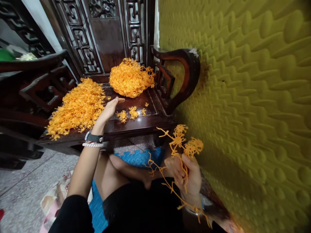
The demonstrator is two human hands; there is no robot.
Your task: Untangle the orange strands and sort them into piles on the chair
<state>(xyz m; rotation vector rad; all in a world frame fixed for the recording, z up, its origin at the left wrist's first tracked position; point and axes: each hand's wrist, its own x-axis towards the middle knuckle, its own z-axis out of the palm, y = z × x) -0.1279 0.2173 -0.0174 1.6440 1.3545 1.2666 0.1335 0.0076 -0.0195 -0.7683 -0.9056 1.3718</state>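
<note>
On one dark wooden seat (151, 97) lie a left heap (80, 103) and a right heap (131, 79) of spiky orange pieces, two heaps in all. Four loose pieces (133, 112) lie in front of the right heap. The left hand (109, 110) is open and looks unloaded, beside the left heap; one dark band (97, 138) and one white bracelet (92, 145) circle its wrist. The right hand (193, 181), near the yellow wall (243, 129), grips one tangle of orange strands (193, 147), too jumbled to count singly.
</note>
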